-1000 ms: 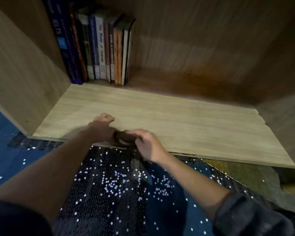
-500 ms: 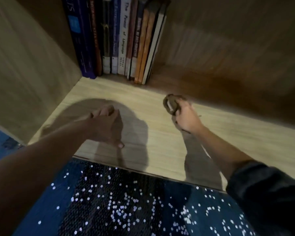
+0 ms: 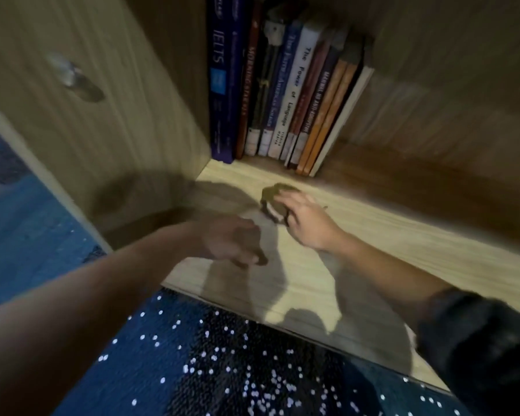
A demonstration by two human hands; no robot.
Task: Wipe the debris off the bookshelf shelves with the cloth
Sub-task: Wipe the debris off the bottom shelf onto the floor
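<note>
Right hand (image 3: 308, 225) clutching cloth (image 3: 271, 194) near books (image 3: 282, 94); left hand (image 3: 231, 241) hanging loose, empty; probable risk: sweep bumping books, toppling them.

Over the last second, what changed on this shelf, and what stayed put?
The right hand carried the cloth from the front edge of the shelf back toward the books and holds it there on the wood. The left hand let go of the cloth and is empty near the front edge. The books stayed upright in the left corner.
</note>
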